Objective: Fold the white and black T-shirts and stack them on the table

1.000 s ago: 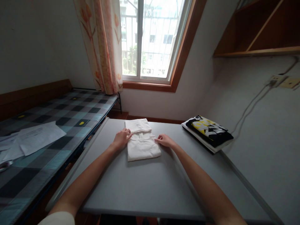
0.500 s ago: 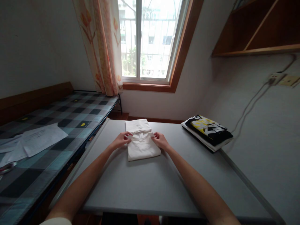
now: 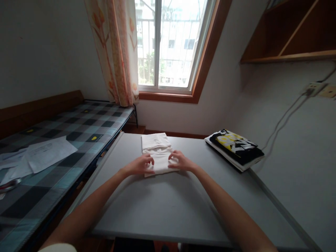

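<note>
A white folded garment (image 3: pixel 160 161) lies flat on the grey table (image 3: pixel 157 206), its neckline toward the far side. Directly beyond it is another folded white cloth part (image 3: pixel 155 140). Over the garment's left side is my left hand (image 3: pixel 143 164), fingers curved and apart. My right hand (image 3: pixel 181 161) rests at the right side, its fingers likewise bent and spread. Neither hand has cloth pinched between its fingers.
A stack of folded clothes (image 3: pixel 236 148), black and yellow on top, sits at the table's back right. On the left, a bed (image 3: pixel 105 122) with a checked cover holds papers (image 3: pixel 49 154). Wooden shelves (image 3: pixel 291 56) hang at the upper right.
Both hands have let go of the garment near its neckline and moved closer to me, over its sides. The view has shifted slightly.
</note>
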{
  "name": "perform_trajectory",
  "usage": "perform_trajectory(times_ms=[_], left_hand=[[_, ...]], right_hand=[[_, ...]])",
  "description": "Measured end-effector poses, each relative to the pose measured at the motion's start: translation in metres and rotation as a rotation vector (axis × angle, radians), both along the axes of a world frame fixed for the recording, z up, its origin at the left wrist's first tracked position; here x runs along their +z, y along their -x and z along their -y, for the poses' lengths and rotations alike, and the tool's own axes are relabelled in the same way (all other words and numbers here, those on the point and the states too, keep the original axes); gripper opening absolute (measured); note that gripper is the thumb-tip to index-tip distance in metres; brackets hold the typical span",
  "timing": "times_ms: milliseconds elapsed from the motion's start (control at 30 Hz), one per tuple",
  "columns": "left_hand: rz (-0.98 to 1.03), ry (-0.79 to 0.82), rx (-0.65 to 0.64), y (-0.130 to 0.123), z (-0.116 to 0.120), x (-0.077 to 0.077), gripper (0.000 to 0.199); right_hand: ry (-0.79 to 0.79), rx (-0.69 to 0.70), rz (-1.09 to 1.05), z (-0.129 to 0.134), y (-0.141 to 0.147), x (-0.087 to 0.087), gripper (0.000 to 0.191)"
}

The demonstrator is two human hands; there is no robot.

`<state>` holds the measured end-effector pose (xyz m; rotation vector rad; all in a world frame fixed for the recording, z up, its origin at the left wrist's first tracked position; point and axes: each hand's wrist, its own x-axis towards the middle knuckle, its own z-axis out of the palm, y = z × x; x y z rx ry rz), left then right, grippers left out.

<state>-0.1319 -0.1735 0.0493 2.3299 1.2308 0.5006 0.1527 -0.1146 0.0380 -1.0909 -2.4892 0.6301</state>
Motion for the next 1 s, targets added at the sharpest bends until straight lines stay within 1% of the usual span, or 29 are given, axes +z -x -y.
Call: perform_trajectory(times_ms=[33,67,100,133,233,300,367,433,467,533,600,667,733,800,867,933,1000], left_hand=[[-0.054,0.012,-0.052,-0.001,0.007,0.003,0.034],[-0.102,0.004,-0.066,-0.002,0.013,0.005,0.037],[-0.145,-0.014,-0.052,-0.003,0.018,0.005,0.038],[-0.182,-0.033,-0.025,-0.004,0.021,0.004,0.038],[-0.263,-0.059,0.038,-0.004,0.024,0.003,0.027],[-0.26,-0.044,0.045,-0.002,0.024,0.006,0.019],[-0.178,-0.002,0.045,0.003,0.024,0.016,0.016],[-0.033,0.043,0.048,0.009,0.025,0.029,0.02],[0.047,0.055,0.061,0.012,0.024,0.036,0.023],[0.206,0.046,0.122,0.017,0.017,0.046,0.028],[0.358,0.029,0.208,0.02,0.001,0.046,0.032],[0.478,0.044,0.291,0.02,-0.024,0.037,0.036],[0.501,0.083,0.381,0.019,-0.052,0.02,0.039],[0.388,0.112,0.48,0.017,-0.077,0.0,0.036],[0.278,0.103,0.536,0.016,-0.095,-0.016,0.031],[0.225,0.072,0.548,0.015,-0.106,-0.027,0.028],[0.204,0.033,0.528,0.014,-0.11,-0.031,0.027]], right_hand=[[0.022,0.081,0.051,0.006,-0.005,0.003,0.036],[0.017,0.122,0.094,0.011,-0.01,0.005,0.046],[-0.012,0.131,0.124,0.016,-0.013,0.005,0.053],[-0.058,0.121,0.139,0.02,-0.015,0.004,0.056],[-0.179,0.074,0.119,0.026,-0.015,-0.004,0.048],[-0.163,0.048,0.08,0.029,-0.014,-0.005,0.039],[-0.043,0.045,0.023,0.029,-0.013,0.004,0.034],[0.094,0.058,-0.048,0.028,-0.015,0.021,0.033],[0.135,0.059,-0.09,0.026,-0.015,0.031,0.035],[0.156,0.041,-0.188,0.016,-0.014,0.047,0.038],[0.161,-0.005,-0.284,-0.001,-0.008,0.055,0.039],[0.186,-0.085,-0.337,-0.021,0.002,0.05,0.04],[0.192,-0.214,-0.307,-0.04,0.016,0.036,0.041],[0.169,-0.357,-0.197,-0.054,0.028,0.016,0.04],[0.14,-0.458,-0.107,-0.063,0.037,-0.001,0.037],[0.087,-0.51,-0.074,-0.067,0.042,-0.012,0.039],[0.012,-0.494,-0.026,-0.071,0.043,-0.017,0.043]])
